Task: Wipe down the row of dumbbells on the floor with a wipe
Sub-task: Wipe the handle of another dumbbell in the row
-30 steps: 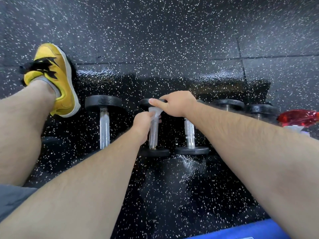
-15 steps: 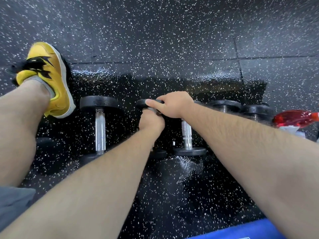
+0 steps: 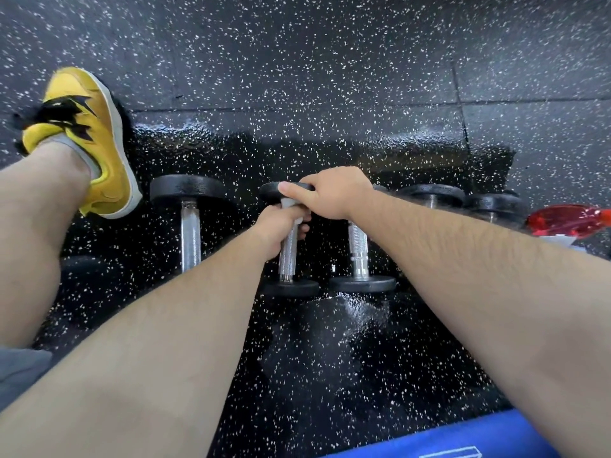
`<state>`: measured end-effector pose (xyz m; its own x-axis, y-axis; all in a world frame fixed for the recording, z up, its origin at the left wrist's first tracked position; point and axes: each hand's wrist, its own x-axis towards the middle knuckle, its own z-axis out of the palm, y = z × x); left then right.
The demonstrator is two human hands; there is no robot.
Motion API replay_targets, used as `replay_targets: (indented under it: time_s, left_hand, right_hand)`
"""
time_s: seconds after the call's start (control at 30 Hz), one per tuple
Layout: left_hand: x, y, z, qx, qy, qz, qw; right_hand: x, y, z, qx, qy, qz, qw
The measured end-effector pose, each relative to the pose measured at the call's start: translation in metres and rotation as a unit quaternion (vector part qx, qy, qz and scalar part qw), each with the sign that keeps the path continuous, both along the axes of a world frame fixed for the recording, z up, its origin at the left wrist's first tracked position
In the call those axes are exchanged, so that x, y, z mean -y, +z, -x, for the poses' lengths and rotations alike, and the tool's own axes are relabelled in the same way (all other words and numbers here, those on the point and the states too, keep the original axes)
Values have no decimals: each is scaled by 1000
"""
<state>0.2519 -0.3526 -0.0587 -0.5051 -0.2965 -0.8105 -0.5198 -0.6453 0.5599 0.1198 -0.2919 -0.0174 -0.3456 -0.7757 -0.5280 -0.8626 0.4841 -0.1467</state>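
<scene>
Now we wrap our left hand (image 3: 281, 229) and wipe (image 3: 288, 203) round the dumbbell (image 3: 287, 256) handle, our right hand (image 3: 334, 193) gripping its far head.

The wipe (image 3: 288, 204) is almost all hidden inside the left hand (image 3: 280, 230). The right forearm (image 3: 463, 259) covers most of the handles of the two far-right dumbbells (image 3: 429, 196). The right edge cuts the red object (image 3: 562, 219).

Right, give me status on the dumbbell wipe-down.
Left hand grips wipe round second dumbbell handle. Right hand holds its far head. Next dumbbell close alongside; yellow shoe far left.
</scene>
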Motion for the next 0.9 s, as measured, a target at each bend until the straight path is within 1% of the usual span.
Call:
replay_targets:
  time_s: [0.03, 0.07, 0.1, 0.13, 0.17, 0.2, 0.23, 0.27, 0.3, 0.33, 0.37, 0.4, 0.47, 0.5, 0.6, 0.73, 0.8, 0.83, 0.9]
  left_hand:
    - [-1, -2, 2, 14, 13, 14, 1000]
    - [-4, 0, 4, 34, 10, 47, 998]
    - [-6, -2, 7, 58, -10, 86, 995]
    - [-11, 10, 10, 89, -28, 100, 991]
    - [-21, 15, 9, 135, -117, 191, 965]
    - [-29, 17, 4, 129, -218, 302, 919]
    - [-30, 19, 6, 150, -175, 298, 926]
    - [-30, 22, 7, 150, -78, 238, 956]
    - [-30, 15, 6, 154, -40, 252, 955]
    - [-30, 13, 5, 159, -66, 285, 943]
    - [-26, 10, 6, 146, -82, 271, 948]
    - [-21, 6, 4, 133, -97, 242, 956]
    - [-16, 5, 1, 78, -79, 137, 984]
    - [-14, 6, 1, 56, -72, 106, 990]
    - [-9, 3, -5, 23, -58, 67, 996]
    - [-1, -2, -6, -30, -53, -44, 997]
    - [1, -3, -7, -24, -39, -55, 997]
    - [1, -4, -6, -15, -31, -47, 998]
    - [-3, -3, -1, 29, -41, 14, 999]
  right_hand:
    - [1, 0, 0, -1, -1, -2, 1000]
    - [1, 1, -1, -2, -2, -3, 1000]
    - [1, 1, -1, -6, -3, -2, 1000]
    - [1, 0, -1, -10, -3, -1, 1000]
    - [1, 0, -1, -13, -4, 1, 1000]
    - [1, -1, 0, -12, -5, 2, 1000]
    - [0, -2, 0, -10, -7, 3, 1000]
    - [-1, -2, 0, -6, -9, 4, 1000]
    - [-1, -2, 0, -4, -10, 5, 1000]
    - [-1, -2, 0, -2, -10, 4, 1000]
    - [0, -2, 0, -2, -11, 3, 1000]
    - [0, -1, 0, -4, -11, 3, 1000]
    - [-1, -1, -1, -5, -14, 6, 1000]
    - [-2, 0, 0, -4, -15, 7, 1000]
    - [-1, 1, -1, 1, -14, 6, 1000]
    - [-2, -1, -1, 6, -10, 8, 1000]
    - [-2, -1, -1, 4, -7, 11, 1000]
    - [-2, -1, 0, 4, -7, 11, 1000]
    - [-1, 0, -1, 3, -10, 12, 1000]
